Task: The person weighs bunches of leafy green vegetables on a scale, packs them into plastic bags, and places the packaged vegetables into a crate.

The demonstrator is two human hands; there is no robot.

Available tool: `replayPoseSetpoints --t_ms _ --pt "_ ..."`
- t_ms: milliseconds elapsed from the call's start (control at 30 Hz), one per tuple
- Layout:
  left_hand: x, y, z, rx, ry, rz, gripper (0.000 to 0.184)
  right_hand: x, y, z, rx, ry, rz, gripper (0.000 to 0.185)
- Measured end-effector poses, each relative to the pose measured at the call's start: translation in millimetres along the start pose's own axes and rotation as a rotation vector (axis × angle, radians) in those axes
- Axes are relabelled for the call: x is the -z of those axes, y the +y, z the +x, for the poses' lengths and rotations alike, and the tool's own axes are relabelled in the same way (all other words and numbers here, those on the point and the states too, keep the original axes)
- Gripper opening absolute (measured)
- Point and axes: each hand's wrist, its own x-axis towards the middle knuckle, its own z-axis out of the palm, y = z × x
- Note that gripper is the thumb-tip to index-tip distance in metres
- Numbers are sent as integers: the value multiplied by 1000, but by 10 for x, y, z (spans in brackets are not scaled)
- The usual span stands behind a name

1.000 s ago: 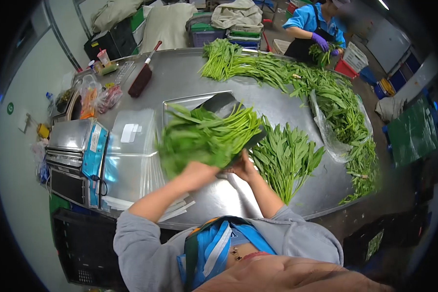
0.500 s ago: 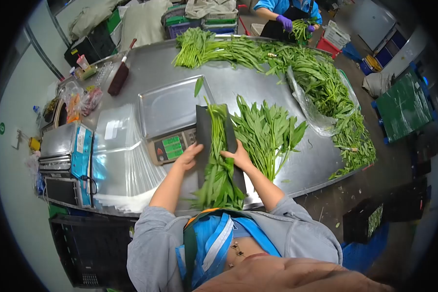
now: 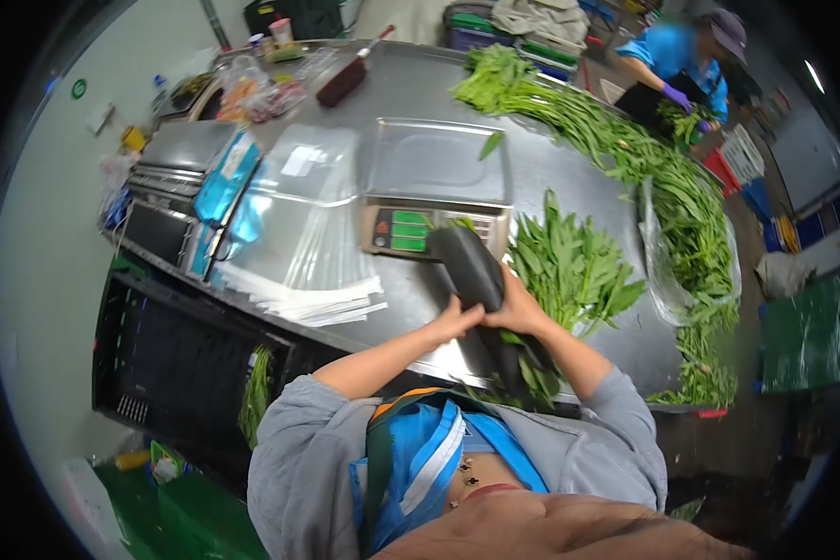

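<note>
- Left hand [image 3: 455,321] and right hand [image 3: 523,306], both curled closed, grip a rolled black sheet [image 3: 469,266] around leafy greens [image 3: 538,381].
- This bundle is at the bench's [image 3: 577,166] near edge, in front of the scale [image 3: 434,182].

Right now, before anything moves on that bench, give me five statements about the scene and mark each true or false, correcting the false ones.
1. The left hand and right hand both grip the curled dark sheet. True.
2. The co-worker's hands are bare. False: purple gloves cover them.
3. The flat clear plastic lies to the left of the scale. True.
4. The scale's tray is heaped with greens. False: a single leaf lies on the tray.
5. The red-handled brush lies toward the far edge of the table. True.
</note>
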Motion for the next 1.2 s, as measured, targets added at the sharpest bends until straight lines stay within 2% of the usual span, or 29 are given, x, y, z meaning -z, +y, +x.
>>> replayPoseSetpoints --t_ms 67,100,133,167,200,233,267,300,367,400,467,500,567,633,667,700,733,800,833,900,933,1000,1133,1200 --pt "642 -148 -75 -121 -269 700 50 -313 514 -280 63 -13 40 112" --pt "1049 -433 -14 -173 104 1051 26 -428 549 -509 -97 -98 -28 112" --pt "1539 -574 -110 -400 398 1076 21 -557 507 -720 -257 -176 -97 113" --pt "2100 -505 -207 -317 497 1115 17 -732 420 -902 -300 -165 -191 113" --pt "2786 -704 -208 -193 600 1306 16 -876 316 -1027 -345 -149 -281 112" --pt "3324 -689 -354 -193 637 1495 16 -937 219 -1094 -320 -53 -291 112" --pt "3830 -789 -511 -228 784 1598 19 -998 162 -1125 -297 51 -296 112" --pt "4092 -670 -729 -43 780 1603 17 -1118 135 -1136 -315 123 -317 111" --pt "4576 -766 -910 -90 885 1708 23 -1316 -3 -1107 -380 226 -327 109" --pt "4659 -949 -855 -109 868 1701 23 -1405 12 -1100 -393 289 -352 108" --pt "4701 -1375 -641 41 1026 1575 33 -1520 -126 -1072 -415 327 -349 107" --pt "4537 -1302 -554 165 974 1494 36 -1551 -192 -1039 -415 363 -332 106" --pt "4078 -1115 -448 124 807 1720 31 -1635 -253 -996 -413 400 -359 105" --pt "3559 -890 -408 99 514 1567 24 -1720 -339 -973 -419 449 -331 104" --pt "3293 -866 -468 -63 548 1659 18 -1759 -368 -965 -423 444 -326 104" --pt "3083 -571 -596 27 311 1712 17 -1797 -382 -945 -424 469 -329 104" --pt "3147 -550 -583 27 310 1714 17 -1826 -386 -929 -425 498 -334 103" --pt "3302 -557 -508 -37 173 1702 16 -1891 -399 -916 -420 520 -323 103" --pt "3355 -596 -468 -49 169 1702 16 -1906 -405 -911 -413 536 -317 103" --pt "3428 -718 -471 -234 277 1716 15 -1937 -434 -911 -412 557 -321 103" --pt "3484 -776 -488 -236 265 1716 15 -1974 -460 -917 -407 579 -312 103" --pt "3574 -760 -513 -439 447 1495 15 -2001 -495 -907 -435 588 -327 103" --pt "3511 -458 -503 -468 544 1351 17 -2052 -535 -886 -406 627 -298 101" --pt "3014 55 -810 -842 573 966 16 -2127 -589 -802 -397 668 -288 99"
